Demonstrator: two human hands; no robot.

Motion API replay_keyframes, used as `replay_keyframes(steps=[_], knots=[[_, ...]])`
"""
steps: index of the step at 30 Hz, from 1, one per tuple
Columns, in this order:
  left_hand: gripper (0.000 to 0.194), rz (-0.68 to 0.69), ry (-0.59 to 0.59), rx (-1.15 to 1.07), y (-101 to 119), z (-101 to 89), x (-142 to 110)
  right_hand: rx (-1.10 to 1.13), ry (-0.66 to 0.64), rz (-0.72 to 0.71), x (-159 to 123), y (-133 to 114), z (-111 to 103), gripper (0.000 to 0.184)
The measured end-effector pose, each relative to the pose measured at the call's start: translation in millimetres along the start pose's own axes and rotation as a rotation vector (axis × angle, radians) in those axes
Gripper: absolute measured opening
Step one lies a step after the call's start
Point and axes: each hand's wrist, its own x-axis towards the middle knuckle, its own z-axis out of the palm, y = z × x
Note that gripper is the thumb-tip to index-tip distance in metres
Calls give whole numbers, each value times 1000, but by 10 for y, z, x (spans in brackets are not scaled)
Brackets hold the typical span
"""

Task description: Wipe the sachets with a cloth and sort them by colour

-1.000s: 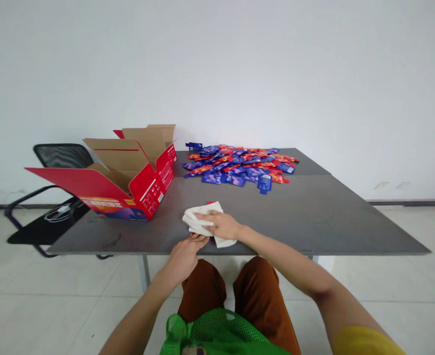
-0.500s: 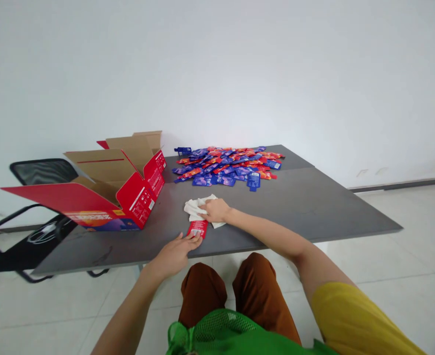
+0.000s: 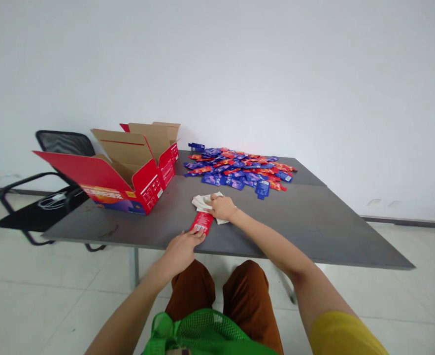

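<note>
A red flat pouch lies on the table near its front edge, white print and a barcode facing up. The fingers of my left hand rest stretched out on its near end, pressing it against the tabletop. My right hand has its fingers bent over a crumpled white cloth. That cloth covers the far end of the pouch, so that part is hidden.
Behind my hands spreads a heap of blue and red-orange pouches on the grey table. Open red cartons with raised flaps stand at the left. Beyond the left edge is a black chair with a white cable on its seat.
The view has turned a little, shifting the scene. The cloth and my right hand now cover less of the pouch, with more red showing. My left hand still presses the near end.
</note>
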Motion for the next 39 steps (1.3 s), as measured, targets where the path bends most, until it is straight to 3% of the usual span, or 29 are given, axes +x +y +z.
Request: replay_keyframes(steps=[3,6,11,15,19,23,27,31,33,35,39], knots=[[67,-37,135,5,81,140,-15,60,27,-259,-175,-59,79,37],[58,-65,155,-13,138,109,9,130,44,-397,-338,-112,207,42],[47,-122,100,-53,133,-8,47,88,-17,-318,-214,-79,249,48],[56,-109,232,-107,95,181,7,30,-20,-174,-32,15,171,51],[63,-105,342,-107,81,334,-54,54,-34,-312,-228,4,139,49],[59,-80,266,-53,59,210,-23,36,-8,-422,-384,-101,201,49],[54,-165,174,20,115,17,32,-32,30,-261,-194,-19,163,47],[35,-337,414,135,238,18,128,-113,36,5,-47,260,-6,47],[33,-305,530,151,254,81,194,-129,70,72,-106,378,-70,52],[43,-234,571,161,229,148,269,-112,120,132,-242,434,-96,56],[60,-236,457,188,167,199,387,-43,137,86,-574,331,-84,60]])
